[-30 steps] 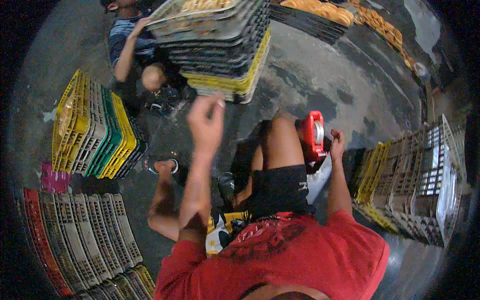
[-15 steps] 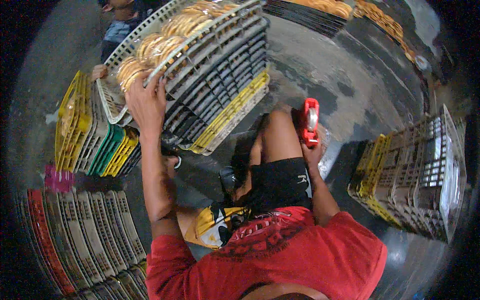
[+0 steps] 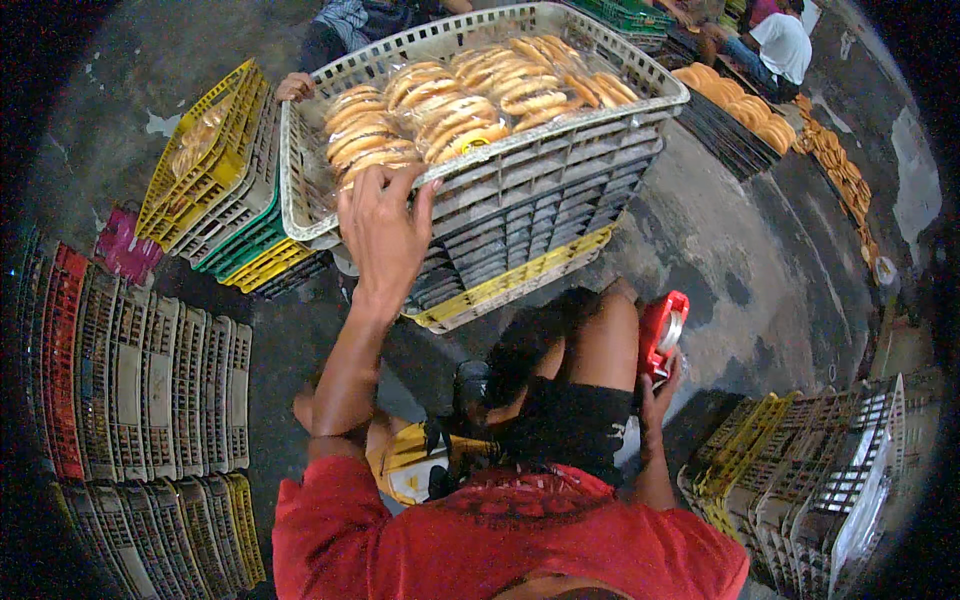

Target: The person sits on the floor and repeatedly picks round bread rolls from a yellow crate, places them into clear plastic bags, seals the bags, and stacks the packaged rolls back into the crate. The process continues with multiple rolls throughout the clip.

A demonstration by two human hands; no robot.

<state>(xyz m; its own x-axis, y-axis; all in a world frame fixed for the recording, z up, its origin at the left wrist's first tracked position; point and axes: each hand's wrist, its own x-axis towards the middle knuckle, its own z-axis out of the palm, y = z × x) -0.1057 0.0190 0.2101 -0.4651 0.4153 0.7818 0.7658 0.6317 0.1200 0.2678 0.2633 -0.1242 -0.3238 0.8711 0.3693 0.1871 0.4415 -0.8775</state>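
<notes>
**One hand on the bread crate, one on the tape dispenser**

So my left hand (image 3: 385, 225) is curling over the near rim of an off-white plastic crate (image 3: 560, 145), fingers hooking the edge toward its left end. That crate is sitting on top of a stack, with dark crates (image 3: 540, 215) and a yellow one (image 3: 530, 278) showing lower down. Inside, clear bags of round buns (image 3: 450, 105) are lying in rows. Somebody else's hand (image 3: 295, 88) is gripping the rim at the far left corner.

My right hand (image 3: 657, 395) is wrapping around the lower end of a red tape dispenser (image 3: 655, 330), holding it just right of my knee. More crate stacks are standing left and near right, and loose round breads (image 3: 740, 108) are lying far right.
</notes>
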